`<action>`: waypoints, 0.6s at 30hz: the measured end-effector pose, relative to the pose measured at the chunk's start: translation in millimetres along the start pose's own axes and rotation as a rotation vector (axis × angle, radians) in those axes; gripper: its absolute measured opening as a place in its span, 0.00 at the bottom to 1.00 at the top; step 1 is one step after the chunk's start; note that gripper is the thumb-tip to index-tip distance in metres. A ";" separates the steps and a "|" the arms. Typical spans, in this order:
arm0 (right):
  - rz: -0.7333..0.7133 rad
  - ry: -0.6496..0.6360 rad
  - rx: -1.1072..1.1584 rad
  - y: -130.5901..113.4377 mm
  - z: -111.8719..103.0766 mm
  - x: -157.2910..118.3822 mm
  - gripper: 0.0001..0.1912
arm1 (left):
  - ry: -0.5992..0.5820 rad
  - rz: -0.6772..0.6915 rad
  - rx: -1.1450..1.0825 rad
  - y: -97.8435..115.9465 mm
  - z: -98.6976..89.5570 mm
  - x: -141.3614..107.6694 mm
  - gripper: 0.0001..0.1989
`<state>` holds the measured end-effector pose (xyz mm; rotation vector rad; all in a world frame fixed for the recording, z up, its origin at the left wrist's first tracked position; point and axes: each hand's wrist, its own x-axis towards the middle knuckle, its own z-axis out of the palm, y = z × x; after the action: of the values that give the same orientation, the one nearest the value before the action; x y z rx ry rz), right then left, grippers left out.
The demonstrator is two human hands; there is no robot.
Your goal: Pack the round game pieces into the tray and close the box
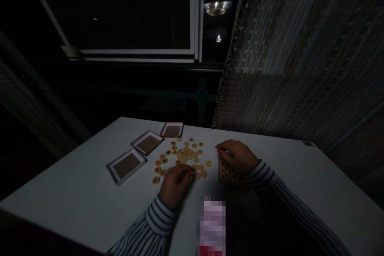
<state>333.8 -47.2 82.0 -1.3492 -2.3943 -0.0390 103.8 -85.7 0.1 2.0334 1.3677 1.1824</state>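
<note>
Round wooden game pieces (190, 157) lie scattered over the middle of the white table (99, 204), some plain side up, others showing red or dark characters. My left hand (176, 184) is low over the near edge of the scatter, its thumb and fingers curled together; whatever they pinch is too small to make out. On the right, a box of pieces (228, 176) holds several with dark characters, packed side by side. My right hand (238, 155) rests above this box with fingers bent and pressed together, covering its back part. Anything between those fingertips is hidden.
Three shallow trays or lids stand left of the pieces: a near one (127, 166), a middle one (147, 143) and a far one (172, 129). A small flat card (308, 143) lies at the back right. A beaded curtain (288, 56) hangs behind the table.
</note>
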 end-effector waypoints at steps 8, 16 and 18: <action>-0.070 -0.095 -0.015 -24.1 7.1 16.8 0.14 | 0.057 -0.054 0.100 -24.2 -28.5 -14.0 0.10; -0.070 -0.109 -0.006 -29.8 3.4 31.8 0.14 | 0.117 -0.081 0.218 -36.9 -57.2 -15.6 0.12; -0.067 -0.110 -0.004 -31.2 3.3 36.3 0.14 | 0.134 -0.065 0.256 -40.9 -62.9 -14.9 0.13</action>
<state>290.1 -33.6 96.7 -1.3036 -2.5319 0.0125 27.4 -88.6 -1.0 2.0920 1.7146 1.1857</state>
